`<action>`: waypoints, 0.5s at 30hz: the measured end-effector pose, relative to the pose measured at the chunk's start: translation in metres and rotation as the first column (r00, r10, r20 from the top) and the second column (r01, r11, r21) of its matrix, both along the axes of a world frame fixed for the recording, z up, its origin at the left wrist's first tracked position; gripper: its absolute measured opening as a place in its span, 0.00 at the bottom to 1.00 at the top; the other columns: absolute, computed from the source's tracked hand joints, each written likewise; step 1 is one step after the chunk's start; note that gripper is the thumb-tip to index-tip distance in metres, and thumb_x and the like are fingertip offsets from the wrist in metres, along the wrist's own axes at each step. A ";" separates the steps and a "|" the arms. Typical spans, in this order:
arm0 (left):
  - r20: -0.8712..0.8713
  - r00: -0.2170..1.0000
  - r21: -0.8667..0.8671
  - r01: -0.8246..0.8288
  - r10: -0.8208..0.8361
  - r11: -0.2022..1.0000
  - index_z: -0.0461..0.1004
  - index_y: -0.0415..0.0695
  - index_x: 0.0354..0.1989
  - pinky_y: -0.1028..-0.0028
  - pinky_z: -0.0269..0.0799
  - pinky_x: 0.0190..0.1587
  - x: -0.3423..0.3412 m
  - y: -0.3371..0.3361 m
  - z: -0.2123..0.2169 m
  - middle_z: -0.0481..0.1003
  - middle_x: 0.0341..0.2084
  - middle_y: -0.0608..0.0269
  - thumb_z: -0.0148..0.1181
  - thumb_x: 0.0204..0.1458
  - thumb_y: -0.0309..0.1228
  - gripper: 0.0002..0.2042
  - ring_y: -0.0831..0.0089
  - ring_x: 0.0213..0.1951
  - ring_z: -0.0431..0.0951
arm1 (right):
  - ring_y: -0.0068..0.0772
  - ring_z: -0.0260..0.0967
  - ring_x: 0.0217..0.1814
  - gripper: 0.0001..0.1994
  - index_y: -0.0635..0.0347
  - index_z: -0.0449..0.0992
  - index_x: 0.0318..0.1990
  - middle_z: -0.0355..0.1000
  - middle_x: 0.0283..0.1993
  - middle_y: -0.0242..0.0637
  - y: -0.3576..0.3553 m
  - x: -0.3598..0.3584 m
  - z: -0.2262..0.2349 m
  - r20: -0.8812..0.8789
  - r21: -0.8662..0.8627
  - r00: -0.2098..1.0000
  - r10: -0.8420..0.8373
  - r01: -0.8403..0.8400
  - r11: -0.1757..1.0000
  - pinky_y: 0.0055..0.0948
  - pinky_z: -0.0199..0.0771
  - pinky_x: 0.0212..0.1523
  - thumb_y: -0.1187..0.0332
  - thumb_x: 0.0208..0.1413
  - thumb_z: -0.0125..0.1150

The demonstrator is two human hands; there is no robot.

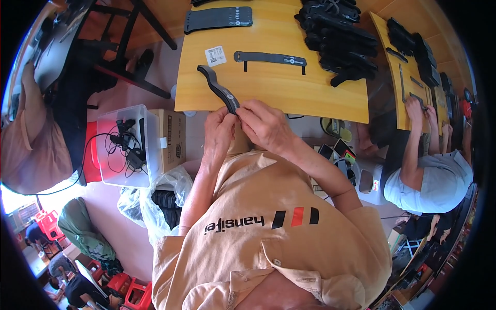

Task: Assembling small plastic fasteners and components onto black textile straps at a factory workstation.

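Just off the near edge of the wooden table [289, 95], my left hand [219, 130] and my right hand [269, 126] meet, fingers pinched on the near end of a black strap [213, 85]. The strap's free, curved end rises over the tabletop, away from me. My fingers hide the end they grip. Beyond my hands, another flat black strap [271, 58] lies crosswise, with two short dark strips pointing toward me from it. A white printed label [215, 56] rests left of that strap.
Flat black straps [219, 19] lie stacked at the far left of the table; a heap of them [343, 44] fills the right. Below left stand a clear plastic bin [129, 147] with cables and a cardboard box [173, 139]. Co-workers sit at either side, one in a light shirt [434, 181].
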State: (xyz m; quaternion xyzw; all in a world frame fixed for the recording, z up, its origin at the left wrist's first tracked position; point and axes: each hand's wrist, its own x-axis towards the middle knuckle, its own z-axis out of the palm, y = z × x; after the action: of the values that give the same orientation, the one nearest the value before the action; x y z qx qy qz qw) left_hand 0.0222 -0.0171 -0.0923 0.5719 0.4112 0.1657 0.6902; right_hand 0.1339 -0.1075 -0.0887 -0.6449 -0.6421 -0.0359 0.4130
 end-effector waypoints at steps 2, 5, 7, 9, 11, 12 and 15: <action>0.005 1.000 -0.009 0.002 -0.002 1.000 0.69 0.37 0.20 0.80 0.57 0.15 0.000 0.000 0.000 0.63 0.10 0.69 0.47 0.46 0.28 0.08 0.82 0.13 0.62 | 0.36 0.68 0.31 0.09 0.63 0.70 0.30 0.63 0.29 0.36 0.000 0.000 0.002 0.022 0.003 1.000 0.003 -0.003 1.000 0.29 0.72 0.27 0.79 0.37 0.61; -0.001 1.000 -0.001 0.000 0.000 1.000 0.68 0.37 0.20 0.79 0.57 0.15 0.001 0.000 0.000 0.63 0.10 0.69 0.46 0.45 0.28 0.08 0.82 0.13 0.62 | 0.35 0.68 0.31 0.09 0.62 0.69 0.29 0.63 0.29 0.36 0.000 0.001 0.003 0.030 0.006 1.000 0.003 -0.003 1.000 0.29 0.73 0.27 0.78 0.37 0.61; 0.001 1.000 0.008 0.014 -0.014 1.000 0.68 0.37 0.20 0.79 0.57 0.15 -0.001 0.000 -0.001 0.63 0.10 0.69 0.46 0.45 0.28 0.08 0.82 0.13 0.62 | 0.35 0.68 0.30 0.07 0.62 0.69 0.28 0.63 0.29 0.36 0.001 0.002 0.005 0.024 0.000 1.000 0.020 -0.020 1.000 0.29 0.73 0.27 0.77 0.39 0.59; 0.003 1.000 0.017 0.030 -0.030 0.999 0.68 0.37 0.20 0.79 0.57 0.15 -0.001 0.000 0.000 0.62 0.10 0.69 0.46 0.45 0.28 0.09 0.81 0.12 0.62 | 0.34 0.68 0.31 0.06 0.62 0.68 0.28 0.63 0.29 0.36 0.000 0.004 0.006 0.021 -0.026 0.999 0.029 -0.029 0.999 0.29 0.73 0.27 0.77 0.40 0.58; -0.003 1.000 0.006 0.022 -0.022 1.000 0.68 0.37 0.19 0.79 0.57 0.15 -0.001 -0.002 0.000 0.62 0.09 0.69 0.46 0.46 0.28 0.09 0.81 0.12 0.61 | 0.34 0.68 0.31 0.05 0.62 0.68 0.27 0.63 0.29 0.36 -0.001 0.004 0.006 0.018 -0.053 0.999 0.039 -0.038 0.998 0.29 0.73 0.27 0.77 0.41 0.56; -0.003 1.000 0.006 0.023 -0.023 1.000 0.68 0.37 0.19 0.79 0.57 0.15 -0.001 -0.003 -0.001 0.62 0.09 0.69 0.46 0.46 0.28 0.09 0.81 0.12 0.61 | 0.34 0.68 0.32 0.04 0.62 0.68 0.28 0.62 0.29 0.36 -0.002 0.004 0.006 0.075 -0.071 0.996 0.038 -0.032 0.997 0.28 0.74 0.28 0.77 0.41 0.55; 0.016 1.000 -0.005 0.013 -0.013 1.000 0.68 0.37 0.19 0.79 0.57 0.15 0.000 -0.003 -0.004 0.62 0.09 0.69 0.46 0.46 0.28 0.09 0.81 0.12 0.61 | 0.32 0.68 0.33 0.04 0.62 0.68 0.28 0.62 0.29 0.36 -0.002 0.004 0.003 0.170 -0.071 0.985 0.034 -0.022 0.997 0.26 0.74 0.28 0.76 0.41 0.54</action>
State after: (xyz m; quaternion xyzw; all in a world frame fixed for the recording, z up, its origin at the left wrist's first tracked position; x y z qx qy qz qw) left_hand 0.0220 -0.0196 -0.0961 0.5715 0.4022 0.1648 0.6960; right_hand 0.1377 -0.1092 -0.0856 -0.6442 -0.6851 -0.0634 0.3342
